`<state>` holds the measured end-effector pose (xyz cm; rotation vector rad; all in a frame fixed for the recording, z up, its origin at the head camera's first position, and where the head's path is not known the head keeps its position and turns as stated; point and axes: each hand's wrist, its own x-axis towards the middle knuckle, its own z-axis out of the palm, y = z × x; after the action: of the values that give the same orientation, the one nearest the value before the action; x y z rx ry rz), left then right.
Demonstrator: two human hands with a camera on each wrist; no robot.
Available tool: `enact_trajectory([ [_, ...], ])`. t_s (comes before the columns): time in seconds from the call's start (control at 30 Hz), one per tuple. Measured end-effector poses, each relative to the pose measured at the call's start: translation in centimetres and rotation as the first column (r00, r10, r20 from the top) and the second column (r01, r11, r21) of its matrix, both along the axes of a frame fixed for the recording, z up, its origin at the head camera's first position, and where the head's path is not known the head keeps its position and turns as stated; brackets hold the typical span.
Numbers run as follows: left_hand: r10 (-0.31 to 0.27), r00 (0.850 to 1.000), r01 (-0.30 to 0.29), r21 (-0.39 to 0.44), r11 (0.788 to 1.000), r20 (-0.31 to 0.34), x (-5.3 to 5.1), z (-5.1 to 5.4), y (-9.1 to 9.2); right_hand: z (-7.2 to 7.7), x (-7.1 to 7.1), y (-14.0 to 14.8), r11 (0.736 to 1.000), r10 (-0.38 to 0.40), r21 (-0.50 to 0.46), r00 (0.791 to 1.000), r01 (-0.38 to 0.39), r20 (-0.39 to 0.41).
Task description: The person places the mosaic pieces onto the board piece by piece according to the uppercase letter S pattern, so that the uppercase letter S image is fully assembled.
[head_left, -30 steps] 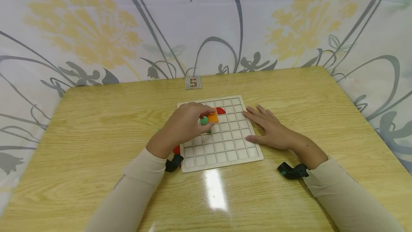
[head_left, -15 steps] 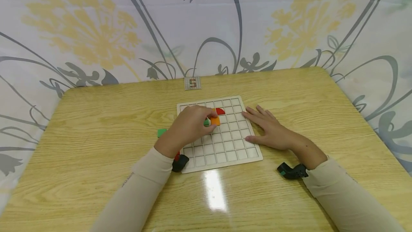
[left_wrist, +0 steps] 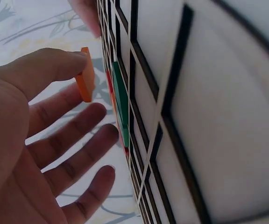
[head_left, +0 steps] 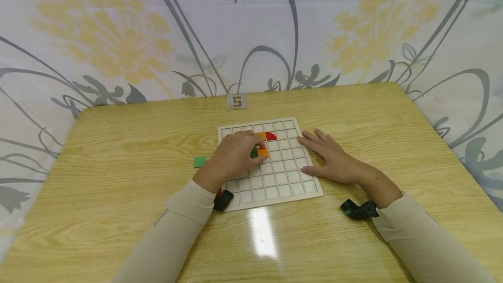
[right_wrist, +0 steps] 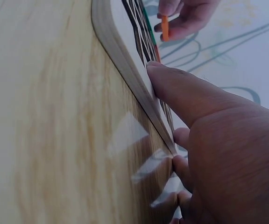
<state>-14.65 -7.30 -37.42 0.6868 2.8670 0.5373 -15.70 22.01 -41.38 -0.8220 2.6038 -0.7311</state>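
Observation:
My left hand (head_left: 233, 156) pinches a square orange tile (head_left: 263, 153) between thumb and index finger. In the left wrist view, this orange tile (left_wrist: 85, 77) is seen edge-on, a little off the board's surface. Below it lies the pale square grid board (head_left: 280, 179). On the board are a red quarter-round tile (head_left: 270, 136), another orange tile (head_left: 260, 136) beside it, and green tiles (left_wrist: 120, 98) that my left hand partly hides in the head view. My right hand (head_left: 332, 157) rests at the board's right edge, fingers spread, thumb touching its rim.
A loose green square tile (head_left: 199, 162) lies on the wooden table (head_left: 129, 165) left of the board. Some red (head_left: 219, 192) shows beside my left wrist. A small card (head_left: 237, 101) with a gridded coloured figure lies at the table's back edge, before a floral-patterned backdrop (head_left: 251, 25).
My left hand has shifted slightly toward me and to the right with the orange tile. The loose green tile at the left is now uncovered. My right hand stays put.

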Motion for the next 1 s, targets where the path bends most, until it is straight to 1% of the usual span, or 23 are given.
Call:
enact_trajectory([
  [0.07, -0.001, 1.000, 0.001, -0.015, 1.000, -0.001, 0.15, -0.10, 0.03, -0.03, -0.02, -0.04, 1.000, 0.005, 0.001, 1.000, -0.005, -0.001],
  [0.2, 0.002, 1.000, -0.003, -0.034, 0.999, -0.023, 0.30, -0.17, 0.12, 0.06, -0.08, -0.12, 1.000, 0.004, 0.001, 1.000, -0.004, -0.003],
  [0.43, -0.008, 1.000, 0.007, -0.029, 1.000, -0.019, 0.33, -0.20, 0.33, 0.17, 0.05, -0.01, 1.000, -0.003, 0.003, 1.000, 0.003, 0.008],
  [0.63, 0.006, 0.999, -0.008, -0.032, 0.999, -0.053, 0.26, -0.27, 0.35, 0.27, 0.03, -0.15, 1.000, -0.002, -0.003, 1.000, 0.002, 0.001],
  [0.8, -0.015, 0.999, 0.014, -0.023, 1.000, -0.046, 0.24, -0.57, 0.47, 0.12, 0.17, -0.07, 1.000, -0.001, 0.003, 1.000, 0.001, 0.005],
  [1.0, -0.019, 0.997, 0.016, -0.044, 0.999, -0.074, 0.34, -0.94, 0.61, 0.03, 0.17, 0.01, 1.000, 0.001, 0.003, 1.000, -0.001, 0.000],
])
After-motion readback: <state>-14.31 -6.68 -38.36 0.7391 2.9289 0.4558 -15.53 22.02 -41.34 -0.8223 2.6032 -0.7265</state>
